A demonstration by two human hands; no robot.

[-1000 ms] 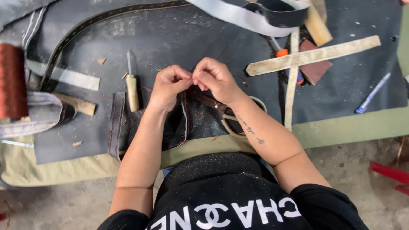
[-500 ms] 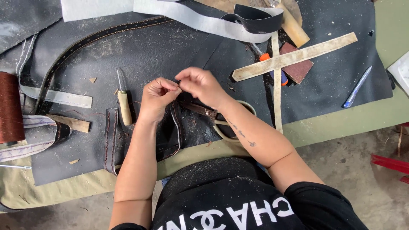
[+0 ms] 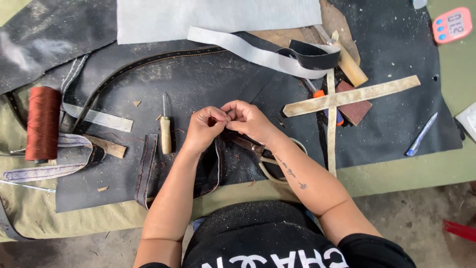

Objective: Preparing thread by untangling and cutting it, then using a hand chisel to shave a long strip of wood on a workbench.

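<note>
My left hand (image 3: pixel 206 128) and my right hand (image 3: pixel 249 118) meet fingertip to fingertip over the dark leather sheet (image 3: pixel 208 74) in the middle of the bench. Both pinch something very fine, which looks like a thin thread; it is too small to make out clearly. Just below my left hand lies a dark leather strap (image 3: pixel 214 171) with red stitching along its edge. A pair of scissors (image 3: pixel 270 158) rests partly under my right forearm. A wooden-handled awl (image 3: pixel 165 133) lies to the left of my left hand.
A spool of red-brown thread (image 3: pixel 43 123) lies at the far left. Two pale strips form a cross (image 3: pixel 331 101) at the right, beside a blue pen (image 3: pixel 421 134) and a pink timer (image 3: pixel 452 24). Grey fabric (image 3: pixel 218 17) and a looped belt strip (image 3: pixel 307 54) lie at the back.
Both hands stay pinched together and have shifted slightly away from my body, off the strap's top edge. The view has tilted, bringing the timer into sight.
</note>
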